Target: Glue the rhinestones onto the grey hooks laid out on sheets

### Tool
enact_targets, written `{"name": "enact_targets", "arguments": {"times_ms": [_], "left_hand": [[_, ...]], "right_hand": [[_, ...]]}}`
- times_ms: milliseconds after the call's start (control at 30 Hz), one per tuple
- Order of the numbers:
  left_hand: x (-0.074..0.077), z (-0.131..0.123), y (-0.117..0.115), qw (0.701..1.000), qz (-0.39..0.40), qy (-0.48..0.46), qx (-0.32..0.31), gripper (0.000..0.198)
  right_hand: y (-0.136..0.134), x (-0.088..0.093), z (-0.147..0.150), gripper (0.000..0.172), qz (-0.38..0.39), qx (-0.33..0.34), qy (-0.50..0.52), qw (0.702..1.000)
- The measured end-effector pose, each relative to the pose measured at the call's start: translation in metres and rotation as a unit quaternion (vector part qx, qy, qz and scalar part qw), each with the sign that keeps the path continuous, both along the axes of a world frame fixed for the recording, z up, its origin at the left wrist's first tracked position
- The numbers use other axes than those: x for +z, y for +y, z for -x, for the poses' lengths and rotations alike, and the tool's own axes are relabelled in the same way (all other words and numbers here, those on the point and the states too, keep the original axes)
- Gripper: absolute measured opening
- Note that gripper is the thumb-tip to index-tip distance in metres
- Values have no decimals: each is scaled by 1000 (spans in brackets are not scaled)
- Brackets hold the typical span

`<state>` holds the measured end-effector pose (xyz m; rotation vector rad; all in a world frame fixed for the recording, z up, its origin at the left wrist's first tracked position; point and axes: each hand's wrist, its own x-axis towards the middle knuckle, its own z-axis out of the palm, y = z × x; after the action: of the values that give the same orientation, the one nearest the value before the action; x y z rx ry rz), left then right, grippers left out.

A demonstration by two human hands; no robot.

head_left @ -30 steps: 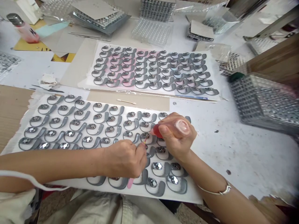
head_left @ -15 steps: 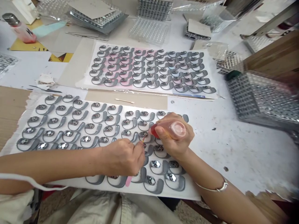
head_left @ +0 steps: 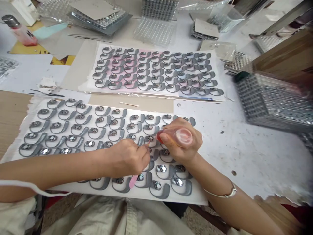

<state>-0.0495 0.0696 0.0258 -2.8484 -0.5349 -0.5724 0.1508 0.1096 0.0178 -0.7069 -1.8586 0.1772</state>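
A white sheet (head_left: 193,197) lies under my hands, carrying several rows of grey hook-shaped pieces with round silver heads. My left hand (head_left: 128,158) pinches a thin pink stick (head_left: 133,181), whose fine tip touches or nearly touches one round head (head_left: 148,139). My right hand (head_left: 182,140) grips a small plastic bottle of red liquid (head_left: 182,137), its red nozzle end pointing left, close to that same head. My hands and forearms hide the pieces beneath them.
A second sheet of grey pieces (head_left: 156,70) lies farther back. Between the sheets is a cotton swab (head_left: 129,104). Wire-like stacked trays of silver studs (head_left: 271,101) stand at right, a clear blister tray (head_left: 154,31) at back, and a pink-filled bottle (head_left: 21,32) at far left.
The whole scene has drifted slightly up and left in the view as my head moved. Both hands stay at the same round head, still holding the stick and bottle.
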Motion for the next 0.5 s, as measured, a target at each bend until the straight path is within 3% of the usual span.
{"name": "enact_targets", "arguments": {"times_ms": [300, 500], "left_hand": [[-6, 2, 4, 999, 40, -16, 23, 20], [-1, 8, 10, 994, 103, 19, 7, 15]], "right_hand": [[-1, 0, -2, 10, -24, -3, -17, 1000], [-2, -1, -1, 11, -10, 18, 14, 1000]]}}
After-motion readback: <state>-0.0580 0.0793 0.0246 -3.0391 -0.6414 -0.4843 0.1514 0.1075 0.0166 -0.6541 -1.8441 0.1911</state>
